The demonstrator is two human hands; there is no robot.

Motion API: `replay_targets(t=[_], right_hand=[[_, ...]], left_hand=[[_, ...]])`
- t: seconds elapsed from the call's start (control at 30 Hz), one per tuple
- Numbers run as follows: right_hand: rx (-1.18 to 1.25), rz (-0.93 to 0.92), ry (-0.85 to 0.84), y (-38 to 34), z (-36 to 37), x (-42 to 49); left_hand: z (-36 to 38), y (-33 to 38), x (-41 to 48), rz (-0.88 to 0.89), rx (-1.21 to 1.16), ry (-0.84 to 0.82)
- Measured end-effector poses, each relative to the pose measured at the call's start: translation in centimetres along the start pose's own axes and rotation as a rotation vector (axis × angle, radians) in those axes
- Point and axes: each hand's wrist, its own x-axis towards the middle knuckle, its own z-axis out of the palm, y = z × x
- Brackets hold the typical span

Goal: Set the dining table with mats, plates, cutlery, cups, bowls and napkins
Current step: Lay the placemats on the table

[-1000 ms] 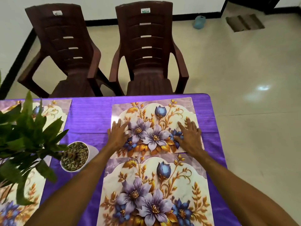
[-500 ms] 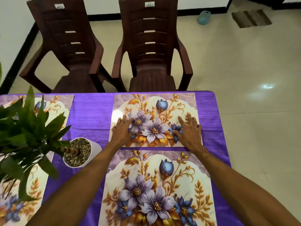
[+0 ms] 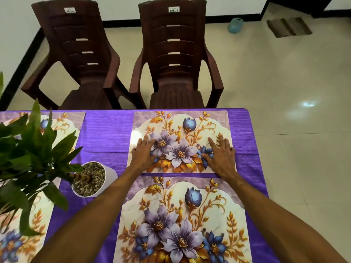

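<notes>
A floral place mat (image 3: 180, 128) lies flat at the far right of the purple-clothed table (image 3: 108, 133). My left hand (image 3: 143, 153) presses flat on its left part with straight fingers. My right hand (image 3: 219, 154) presses flat on its right part. A second floral mat (image 3: 182, 221) lies just in front of it, close to me, with a thin strip of cloth between them. Two more floral mats sit at the left, one far (image 3: 62, 124) and one near (image 3: 24, 234), partly hidden by plant leaves.
A potted plant (image 3: 89, 180) with a white pot and broad green leaves (image 3: 28, 149) stands left of my left forearm. Two brown plastic chairs (image 3: 176, 59) (image 3: 76, 59) face the far table edge. The table's right edge drops to a tiled floor (image 3: 284, 130).
Both hands have slid the far mat away from me toward the far table edge, opening a gap to the near mat. The hands stay flat on it.
</notes>
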Motion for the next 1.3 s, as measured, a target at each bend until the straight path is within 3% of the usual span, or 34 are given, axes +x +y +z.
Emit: replay_targets(t=[0.97,1.3], right_hand=[[-0.014,0.002,-0.026,-0.1,-0.4,0.1],[-0.011,-0.032,-0.02,0.3,-0.1,-0.9]], left_hand=[[-0.4,0.4,-0.5,0.004,-0.089,0.009],[-0.2,-0.3,-0.8,0.014,0.008,-0.024]])
